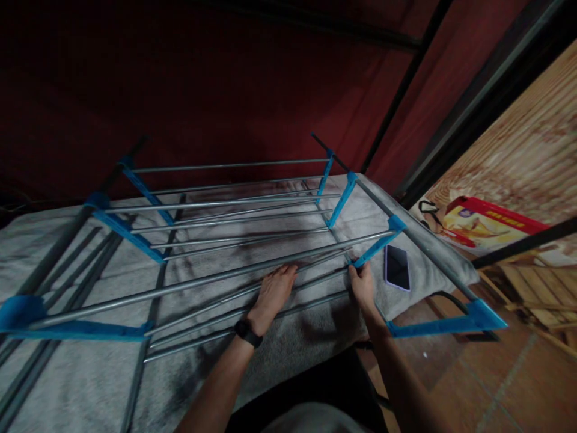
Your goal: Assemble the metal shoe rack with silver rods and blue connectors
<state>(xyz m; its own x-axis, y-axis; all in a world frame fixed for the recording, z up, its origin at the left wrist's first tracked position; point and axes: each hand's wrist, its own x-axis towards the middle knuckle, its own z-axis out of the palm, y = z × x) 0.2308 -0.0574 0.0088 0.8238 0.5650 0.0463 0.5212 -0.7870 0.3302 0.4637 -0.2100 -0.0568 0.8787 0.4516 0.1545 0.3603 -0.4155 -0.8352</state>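
A metal rack (216,204) of grey rods and blue plastic connectors lies across a grey towel-covered surface (90,373). My left hand (271,294), with a black watch on the wrist, rests palm down on the near rods, fingers curled over one rod. My right hand (363,287) pinches the end of a blue connector (377,243) where a rod meets it. A dark phone (397,267) lies flat on the towel just right of my right hand.
Another blue connector (446,325) sticks out past the towel's near right edge. A red and yellow box (487,225) lies by a wood-patterned wall at the right. Tiled floor shows at the lower right. A dark red wall stands behind.
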